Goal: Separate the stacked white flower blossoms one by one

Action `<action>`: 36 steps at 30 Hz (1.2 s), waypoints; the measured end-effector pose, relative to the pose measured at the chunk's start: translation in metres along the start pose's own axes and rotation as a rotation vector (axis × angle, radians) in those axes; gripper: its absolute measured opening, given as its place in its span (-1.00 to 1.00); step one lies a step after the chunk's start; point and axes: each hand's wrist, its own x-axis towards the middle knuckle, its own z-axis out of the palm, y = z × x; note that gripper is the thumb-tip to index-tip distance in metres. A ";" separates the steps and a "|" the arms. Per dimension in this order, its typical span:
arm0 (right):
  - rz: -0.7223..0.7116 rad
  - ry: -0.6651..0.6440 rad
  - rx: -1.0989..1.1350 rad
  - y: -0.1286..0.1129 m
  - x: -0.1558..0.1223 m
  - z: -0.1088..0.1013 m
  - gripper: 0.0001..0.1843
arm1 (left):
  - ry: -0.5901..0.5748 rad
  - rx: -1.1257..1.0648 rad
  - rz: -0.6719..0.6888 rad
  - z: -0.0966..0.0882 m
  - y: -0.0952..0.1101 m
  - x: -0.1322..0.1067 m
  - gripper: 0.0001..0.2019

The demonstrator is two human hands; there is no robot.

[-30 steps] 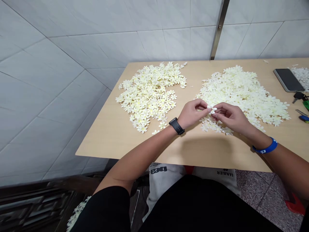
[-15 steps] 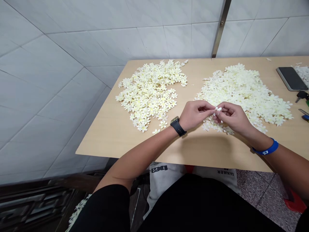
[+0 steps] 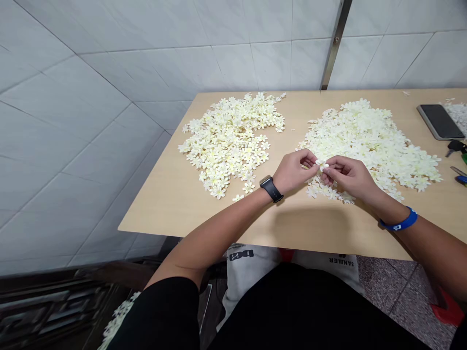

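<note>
Between my two hands, above the near edge of the right-hand flower pile (image 3: 365,136), is one small cream-white artificial flower (image 3: 321,165). My left hand (image 3: 295,171), with a black watch at its wrist, pinches the flower's left side between thumb and fingers. From the other side my right hand (image 3: 348,176) grips it with thumb and forefinger, the other fingers curled in. The flower's petals face up toward me. A second pile of similar flowers with yellow centres (image 3: 228,141) lies to the left of my hands.
Both piles rest on a light wooden table (image 3: 175,204) set against a tiled wall (image 3: 156,73). At the right are a phone (image 3: 440,121), keys (image 3: 455,147), a blue-handled tool (image 3: 461,180) and small white pieces (image 3: 458,113). More flowers (image 3: 118,316) show below, at lower left.
The flower has turned so that its open petals show, and it has moved slightly left. Both hands stay close together, and my left fingers have shifted on it.
</note>
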 end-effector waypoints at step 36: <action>-0.140 -0.039 -0.285 -0.003 -0.002 0.000 -0.66 | -0.113 -0.117 0.103 0.003 -0.004 -0.006 -0.77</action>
